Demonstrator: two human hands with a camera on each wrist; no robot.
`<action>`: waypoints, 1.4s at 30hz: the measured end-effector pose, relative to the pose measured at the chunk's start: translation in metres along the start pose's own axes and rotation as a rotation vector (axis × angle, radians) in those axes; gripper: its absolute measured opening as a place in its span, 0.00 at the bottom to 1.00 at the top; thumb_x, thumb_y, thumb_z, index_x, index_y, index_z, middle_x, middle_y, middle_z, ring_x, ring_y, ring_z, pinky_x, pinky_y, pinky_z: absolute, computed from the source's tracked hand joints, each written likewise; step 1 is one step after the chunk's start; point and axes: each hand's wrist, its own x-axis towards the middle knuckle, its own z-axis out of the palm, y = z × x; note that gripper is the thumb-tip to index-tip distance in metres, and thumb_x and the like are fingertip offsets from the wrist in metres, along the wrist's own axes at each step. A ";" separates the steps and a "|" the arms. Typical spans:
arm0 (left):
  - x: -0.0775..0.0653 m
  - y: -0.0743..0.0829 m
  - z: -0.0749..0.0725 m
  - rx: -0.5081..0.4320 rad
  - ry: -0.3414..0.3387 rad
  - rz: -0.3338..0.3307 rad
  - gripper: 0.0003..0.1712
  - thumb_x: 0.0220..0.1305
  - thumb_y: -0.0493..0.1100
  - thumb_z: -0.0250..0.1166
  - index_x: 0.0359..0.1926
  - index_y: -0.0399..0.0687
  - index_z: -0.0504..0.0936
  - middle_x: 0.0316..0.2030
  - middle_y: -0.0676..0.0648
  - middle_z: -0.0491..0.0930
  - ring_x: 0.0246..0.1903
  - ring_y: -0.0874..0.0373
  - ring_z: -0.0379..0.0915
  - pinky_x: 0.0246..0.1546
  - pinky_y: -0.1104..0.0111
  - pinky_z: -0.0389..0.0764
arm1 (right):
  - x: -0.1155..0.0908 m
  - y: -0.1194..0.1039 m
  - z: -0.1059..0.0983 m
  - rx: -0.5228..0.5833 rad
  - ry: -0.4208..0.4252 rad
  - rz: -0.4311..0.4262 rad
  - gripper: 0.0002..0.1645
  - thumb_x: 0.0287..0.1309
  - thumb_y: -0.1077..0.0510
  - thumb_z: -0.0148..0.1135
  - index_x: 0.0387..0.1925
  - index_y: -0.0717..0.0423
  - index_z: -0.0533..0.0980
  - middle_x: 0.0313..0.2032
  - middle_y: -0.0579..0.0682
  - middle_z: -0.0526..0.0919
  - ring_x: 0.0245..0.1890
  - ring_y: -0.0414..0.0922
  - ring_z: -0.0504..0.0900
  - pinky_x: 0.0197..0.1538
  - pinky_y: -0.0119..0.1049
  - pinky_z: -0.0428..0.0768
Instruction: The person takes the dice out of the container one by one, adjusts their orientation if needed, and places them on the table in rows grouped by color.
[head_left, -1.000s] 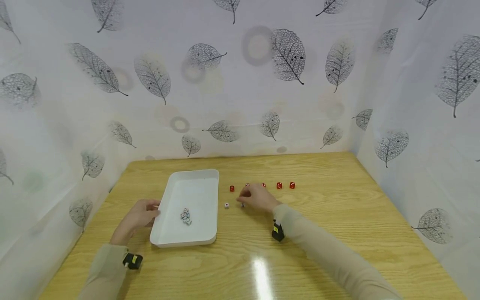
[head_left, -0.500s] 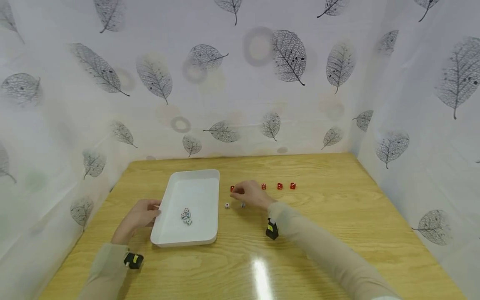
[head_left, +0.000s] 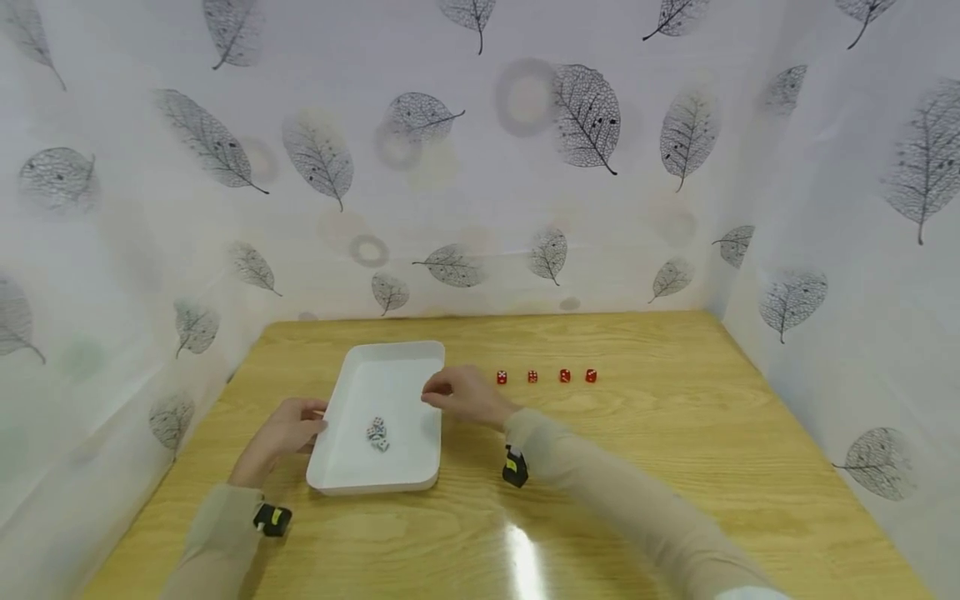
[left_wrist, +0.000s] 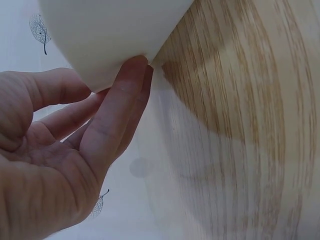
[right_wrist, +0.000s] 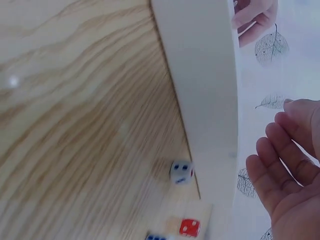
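Note:
My left hand [head_left: 288, 427] grips the left side of a white rectangular tray [head_left: 405, 375], its edge between thumb and fingers in the left wrist view. Several small white dice [head_left: 377, 433] lie together on the tray floor. Over the tray's right rim is my right hand [head_left: 468, 396], fingertips drawn together and pointing inward; whether a die is between them I cannot tell. In the right wrist view, a white die [right_wrist: 181, 171] rests on the table close to the tray's outer wall, with a red die [right_wrist: 190, 228] beyond it and part of another white one at the bottom edge.
A row of red dice [head_left: 532, 376] extends to the right behind my right hand. The wooden table [head_left: 637, 433] meets a white leaf-print curtain [head_left: 480, 208] at the back and both sides. Light glares off the table's front.
My right hand has moved left from beside the white dice, past the leftmost red die, to the tray's right rim. The left hand has stayed on the tray; the view has shifted slightly.

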 end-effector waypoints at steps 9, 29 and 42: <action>0.002 0.001 -0.001 -0.013 -0.007 0.016 0.25 0.69 0.33 0.52 0.65 0.25 0.65 0.49 0.31 0.75 0.40 0.50 0.79 0.36 0.60 0.85 | 0.014 -0.017 0.020 0.021 -0.071 0.061 0.16 0.64 0.52 0.63 0.49 0.54 0.83 0.45 0.45 0.86 0.46 0.37 0.81 0.50 0.27 0.79; 0.005 0.005 -0.005 -0.022 -0.031 0.015 0.25 0.70 0.33 0.51 0.65 0.24 0.64 0.49 0.30 0.75 0.40 0.51 0.80 0.37 0.60 0.85 | 0.031 -0.036 0.057 -0.274 -0.241 0.157 0.20 0.48 0.41 0.74 0.37 0.50 0.86 0.30 0.40 0.82 0.31 0.36 0.72 0.36 0.26 0.70; 0.003 0.000 -0.004 -0.021 -0.033 0.005 0.24 0.70 0.32 0.51 0.64 0.24 0.66 0.48 0.31 0.76 0.38 0.52 0.81 0.36 0.59 0.86 | 0.026 -0.037 0.077 -0.392 -0.170 0.117 0.14 0.52 0.39 0.71 0.34 0.41 0.87 0.30 0.34 0.83 0.30 0.32 0.74 0.34 0.26 0.73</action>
